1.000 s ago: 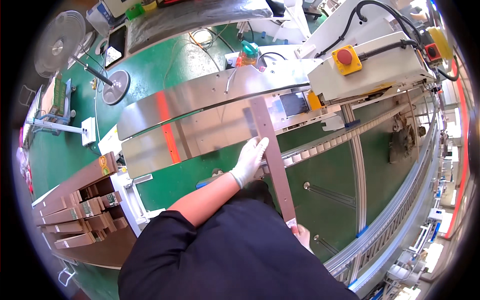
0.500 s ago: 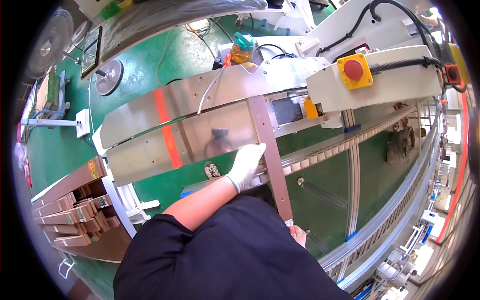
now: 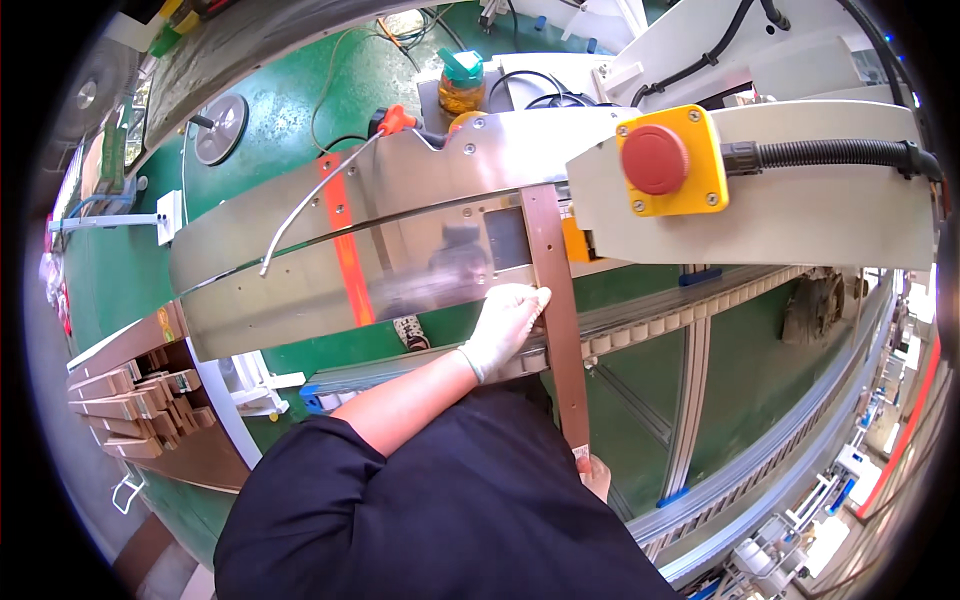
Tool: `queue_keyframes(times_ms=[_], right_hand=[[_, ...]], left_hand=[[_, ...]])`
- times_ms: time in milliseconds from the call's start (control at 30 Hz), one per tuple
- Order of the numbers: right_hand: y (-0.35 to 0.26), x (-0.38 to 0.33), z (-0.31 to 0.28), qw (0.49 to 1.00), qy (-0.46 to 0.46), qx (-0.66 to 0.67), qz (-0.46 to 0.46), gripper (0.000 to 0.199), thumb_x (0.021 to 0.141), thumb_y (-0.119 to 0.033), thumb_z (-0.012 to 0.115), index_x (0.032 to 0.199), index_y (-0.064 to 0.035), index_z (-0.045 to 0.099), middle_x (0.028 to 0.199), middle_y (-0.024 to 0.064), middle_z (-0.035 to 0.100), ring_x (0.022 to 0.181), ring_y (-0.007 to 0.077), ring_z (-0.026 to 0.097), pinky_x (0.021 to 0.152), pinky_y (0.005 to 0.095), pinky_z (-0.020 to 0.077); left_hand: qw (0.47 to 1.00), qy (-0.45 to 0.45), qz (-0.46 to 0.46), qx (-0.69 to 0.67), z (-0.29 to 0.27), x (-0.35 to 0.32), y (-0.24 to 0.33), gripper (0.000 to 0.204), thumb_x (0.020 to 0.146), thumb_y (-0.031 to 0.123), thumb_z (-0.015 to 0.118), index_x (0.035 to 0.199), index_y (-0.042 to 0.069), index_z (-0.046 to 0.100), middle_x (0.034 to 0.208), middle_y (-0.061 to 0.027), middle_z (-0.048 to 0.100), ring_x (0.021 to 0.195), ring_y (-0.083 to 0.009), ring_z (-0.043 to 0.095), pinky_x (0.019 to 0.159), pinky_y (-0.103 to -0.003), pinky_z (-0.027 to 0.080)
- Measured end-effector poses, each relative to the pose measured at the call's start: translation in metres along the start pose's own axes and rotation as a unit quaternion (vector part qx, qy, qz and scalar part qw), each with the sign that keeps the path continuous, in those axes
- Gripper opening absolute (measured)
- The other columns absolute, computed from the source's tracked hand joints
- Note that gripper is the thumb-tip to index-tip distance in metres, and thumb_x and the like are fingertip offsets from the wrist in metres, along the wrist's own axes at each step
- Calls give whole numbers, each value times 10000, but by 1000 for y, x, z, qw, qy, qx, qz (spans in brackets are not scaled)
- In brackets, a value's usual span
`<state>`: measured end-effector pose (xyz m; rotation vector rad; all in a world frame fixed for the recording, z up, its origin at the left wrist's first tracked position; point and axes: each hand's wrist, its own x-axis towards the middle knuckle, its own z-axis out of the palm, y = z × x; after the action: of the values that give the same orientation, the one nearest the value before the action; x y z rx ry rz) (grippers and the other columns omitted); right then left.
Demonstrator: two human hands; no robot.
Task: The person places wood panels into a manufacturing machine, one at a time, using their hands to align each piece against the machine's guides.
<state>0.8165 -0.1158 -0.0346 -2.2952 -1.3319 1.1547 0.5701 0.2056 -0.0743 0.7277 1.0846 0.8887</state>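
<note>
My left hand (image 3: 507, 322), in a white glove, grips the left edge of a long brown board (image 3: 563, 330) with its fingers closed. The board is narrow, has small holes along it and a white label near its close end. My right hand (image 3: 597, 478) holds that close end, mostly hidden behind the board and my body. The far end rests on the metal table (image 3: 420, 270) of a machine, beside the white housing (image 3: 820, 200). A yellow box with a red push button (image 3: 655, 160) sits on the housing.
A roller conveyor rail (image 3: 700, 305) runs off to the right. Brown boards (image 3: 150, 400) are stacked on a rack at the left. A white cable (image 3: 315, 200) hangs over the table, and a teal-lidded jar (image 3: 461, 85) stands behind it. A shoe (image 3: 411, 333) shows below.
Both hands have shifted the board to the right along the table, so a dark rectangular plate now shows on its left. The view has moved closer to the white housing.
</note>
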Motion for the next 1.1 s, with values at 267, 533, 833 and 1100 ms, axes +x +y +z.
queue_keyframes(times_ms=[267, 533, 833, 1100], right_hand=[[31, 47, -71, 999, -3, 37, 28, 594, 1064, -506, 527, 781, 12, 592, 690, 136, 580, 645, 306, 593, 599, 415, 450], [75, 86, -121, 951, -21, 263, 164, 479, 1063, -436, 594, 865, -1, 620, 743, 0, 557, 655, 92, 493, 578, 297, 415], [80, 138, -226, 978, 29, 93, 183, 487, 1052, -447, 573, 1208, -8, 714, 929, 101, 714, 864, 158, 648, 782, 337, 511], [-2, 213, -221, 874, 435, -208, -59, 478, 877, -281, 741, 1303, -76, 670, 1312, 169, 656, 1241, 374, 589, 1088, 485, 448]], left_hand=[[995, -17, -93, 28, 72, 46, -15, 333, 1079, 250, 613, 944, -40, 707, 879, 39, 664, 791, -41, 564, 721, -247, 522], [985, -54, -116, -119, 162, 93, -14, 365, 1062, 337, 619, 1036, -16, 712, 984, -55, 731, 864, -149, 697, 801, -324, 589], [988, -94, -112, -40, 246, 134, -12, 383, 1061, 401, 579, 1081, 31, 673, 997, -51, 717, 861, -160, 690, 724, -296, 534], [850, -274, 140, 428, 164, 108, -52, 425, 1010, 401, 554, 1189, 38, 681, 1101, -201, 722, 991, -378, 682, 859, -458, 534]])
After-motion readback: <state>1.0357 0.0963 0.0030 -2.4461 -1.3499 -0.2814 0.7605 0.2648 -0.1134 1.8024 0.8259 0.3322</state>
